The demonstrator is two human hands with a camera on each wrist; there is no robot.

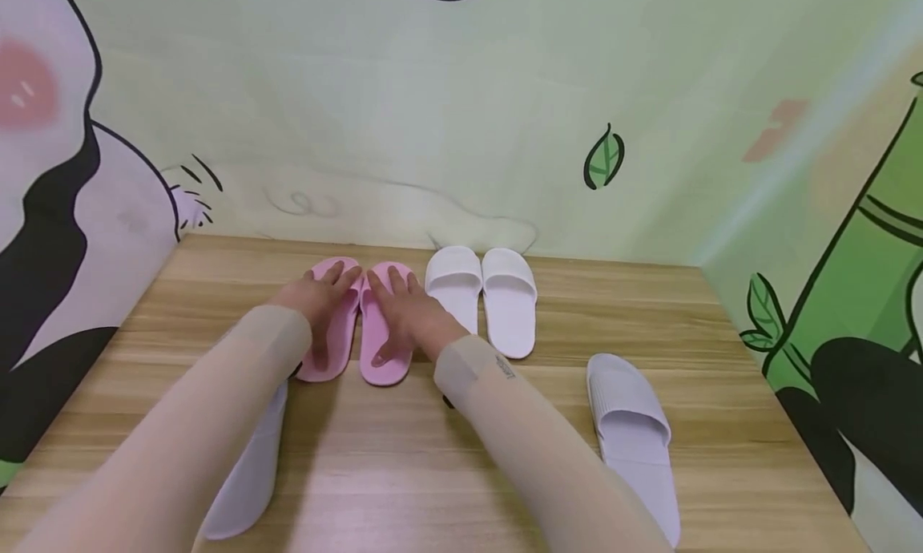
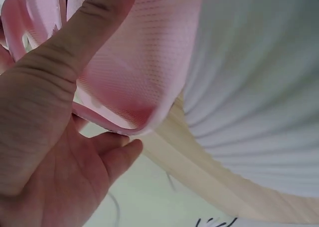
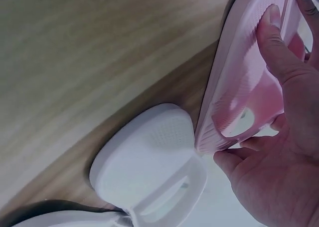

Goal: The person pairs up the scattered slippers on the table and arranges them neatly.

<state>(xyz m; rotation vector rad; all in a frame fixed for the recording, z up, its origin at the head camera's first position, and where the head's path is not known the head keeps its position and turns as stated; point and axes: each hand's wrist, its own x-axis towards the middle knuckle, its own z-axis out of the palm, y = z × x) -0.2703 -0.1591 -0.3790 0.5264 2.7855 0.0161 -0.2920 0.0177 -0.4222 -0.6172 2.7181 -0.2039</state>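
Two pink slippers lie side by side against the back wall, toes towards it. My left hand (image 1: pixel 313 303) rests on the left pink slipper (image 1: pixel 340 349), fingers over its strap and thumb down on the footbed (image 2: pixel 144 52). On the right pink slipper (image 1: pixel 389 374) lies my right hand (image 1: pixel 414 319), its fingers spread forward over the strap. The right wrist view shows that thumb (image 3: pixel 274 42) pressing the footbed, with the fingertips at the strap. Both hands cover much of the straps.
A white pair of slippers (image 1: pixel 510 328) stands just right of the pink pair. Nearer are two pale lavender slippers, one at the right (image 1: pixel 638 449) and one partly behind the left forearm (image 1: pixel 248 481). The wood-grain surface (image 1: pixel 375 473) meets a cartoon-printed wall (image 1: pixel 505 136).
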